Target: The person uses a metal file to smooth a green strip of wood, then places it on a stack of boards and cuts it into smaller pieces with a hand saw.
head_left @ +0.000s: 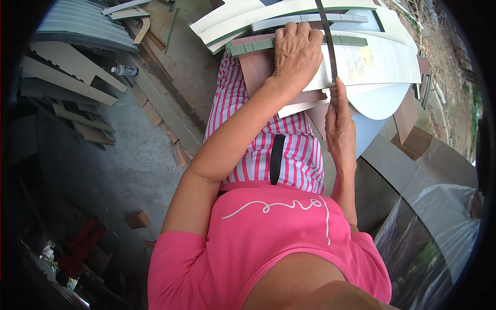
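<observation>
My right hand (341, 121) is closed around the near end of a long, narrow dark blade (326, 36), its index finger stretched along it. The blade reaches away from me across curved white boards (351, 64). My left hand (297, 54), just left of the blade, has its fingers curled over a curved strip with green blocks (253, 46) along the stacked boards. What lies under the left palm is hidden. Beneath the strip shows a brownish-pink panel (256, 72), resting over my striped trousers (248, 155). A rounded pale-blue panel (380, 101) sticks out below the boards.
Cut white panels (72, 72) are piled at the left near a corrugated sheet (82, 23). A small bottle (124, 70) lies by a ledge with bricks (152, 111). A brick-coloured block (136, 219) sits on the concrete floor. Clear plastic sheeting (429, 232) covers something at the right.
</observation>
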{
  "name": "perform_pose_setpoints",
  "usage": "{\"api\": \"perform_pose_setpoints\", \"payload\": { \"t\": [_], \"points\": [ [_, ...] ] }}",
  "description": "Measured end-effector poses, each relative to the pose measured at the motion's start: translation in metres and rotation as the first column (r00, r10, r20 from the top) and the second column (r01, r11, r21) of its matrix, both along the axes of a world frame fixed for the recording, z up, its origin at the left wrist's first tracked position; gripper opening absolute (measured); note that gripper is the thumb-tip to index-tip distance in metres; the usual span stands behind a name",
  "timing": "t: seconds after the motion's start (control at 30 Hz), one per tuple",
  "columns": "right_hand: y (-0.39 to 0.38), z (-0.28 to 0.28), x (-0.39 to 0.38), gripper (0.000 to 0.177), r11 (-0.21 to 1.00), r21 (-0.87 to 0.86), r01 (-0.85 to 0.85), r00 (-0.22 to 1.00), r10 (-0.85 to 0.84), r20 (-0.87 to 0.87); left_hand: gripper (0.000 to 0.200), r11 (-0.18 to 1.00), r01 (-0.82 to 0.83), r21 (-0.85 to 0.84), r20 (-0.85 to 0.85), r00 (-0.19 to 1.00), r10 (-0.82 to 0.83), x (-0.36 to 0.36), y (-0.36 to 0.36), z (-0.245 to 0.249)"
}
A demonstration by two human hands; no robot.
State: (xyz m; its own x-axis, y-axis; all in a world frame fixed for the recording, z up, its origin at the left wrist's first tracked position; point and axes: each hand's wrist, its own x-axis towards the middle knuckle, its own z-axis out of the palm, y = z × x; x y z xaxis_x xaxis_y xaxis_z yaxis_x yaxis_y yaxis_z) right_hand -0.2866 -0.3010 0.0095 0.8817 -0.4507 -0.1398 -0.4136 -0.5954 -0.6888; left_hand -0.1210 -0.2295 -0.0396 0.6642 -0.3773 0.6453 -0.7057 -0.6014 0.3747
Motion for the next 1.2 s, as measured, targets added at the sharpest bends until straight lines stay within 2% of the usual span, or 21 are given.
{"api": "perform_pose_setpoints", "payload": {
  "t": [0.07, 0.13, 0.23, 0.37, 0.47, 0.53, 0.67, 0.73, 0.77, 0.83, 0.97, 1.07, 1.17, 1.2],
  "points": [
    [0.000, 0.003, 0.003, 0.059, 1.000, 0.007, -0.023, 1.000, 0.023, -0.004, 0.018, 1.000, -0.016, 0.014, -0.005, 1.000, 0.016, 0.002, 0.003, 0.000],
    [-0.001, 0.006, 0.004, 0.058, 1.000, 0.018, 0.010, 0.996, -0.008, -0.087, 0.019, 1.000, 0.010, -0.011, -0.002, 1.000, -0.010, 0.002, 0.002, -0.001],
    [-0.004, 0.002, 0.002, 0.058, 1.000, -0.023, -0.017, 1.000, 0.017, -0.010, 0.020, 1.000, -0.010, -0.010, 0.007, 1.000, 0.010, 0.002, 0.002, -0.001],
    [0.002, 0.006, 0.004, 0.058, 0.999, 0.050, 0.022, 0.998, -0.019, -0.060, 0.021, 1.000, -0.008, 0.014, -0.009, 1.000, 0.008, 0.002, 0.001, -0.001],
    [0.004, 0.000, 0.005, 0.058, 1.000, 0.024, 0.006, 1.000, -0.005, -0.018, 0.022, 1.000, -0.016, 0.022, -0.005, 1.000, 0.016, 0.001, 0.001, -0.002],
    [0.004, -0.003, 0.008, 0.057, 0.997, -0.048, -0.059, 0.993, 0.063, 0.102, 0.023, 1.000, -0.013, 0.004, 0.003, 1.000, 0.013, 0.000, 0.001, -0.001],
    [0.002, -0.004, 0.016, 0.056, 0.998, -0.014, -0.067, 0.990, 0.068, 0.122, 0.024, 0.999, -0.043, 0.001, 0.019, 0.999, 0.043, 0.001, 0.001, -0.004],
    [-0.001, -0.011, 0.016, 0.055, 0.989, -0.118, -0.089, 0.968, 0.114, 0.224, 0.024, 0.999, -0.031, 0.019, 0.006, 1.000, 0.031, 0.002, 0.001, -0.003],
    [0.000, -0.007, 0.017, 0.055, 0.989, -0.120, -0.087, 0.968, 0.112, 0.223, 0.024, 0.999, -0.030, 0.017, 0.005, 1.000, 0.029, 0.002, 0.001, -0.003],
    [0.004, 0.006, 0.017, 0.054, 0.999, 0.018, -0.050, 0.997, 0.049, 0.057, 0.025, 0.999, -0.033, 0.026, 0.019, 0.999, 0.032, 0.003, 0.001, -0.005],
    [0.002, -0.001, 0.021, 0.054, 0.994, -0.057, -0.094, 0.981, 0.102, 0.165, 0.024, 0.999, -0.033, 0.018, 0.027, 0.999, 0.032, 0.003, 0.002, -0.004],
    [0.001, 0.008, 0.035, 0.054, 0.998, 0.038, -0.057, 0.996, 0.054, 0.066, 0.029, 1.000, -0.012, 0.017, 0.009, 1.000, 0.012, 0.001, 0.003, -0.003],
    [-0.001, 0.005, 0.040, 0.054, 0.997, 0.063, -0.050, 0.998, 0.048, 0.029, 0.036, 0.996, -0.060, -0.061, -0.045, 0.997, 0.057, 0.000, 0.004, 0.001],
    [-0.003, -0.004, 0.037, 0.054, 0.996, -0.018, -0.087, 0.987, 0.089, 0.132, 0.039, 0.986, -0.085, -0.145, -0.101, 0.992, 0.070, 0.000, 0.004, 0.004]
  ]
}}
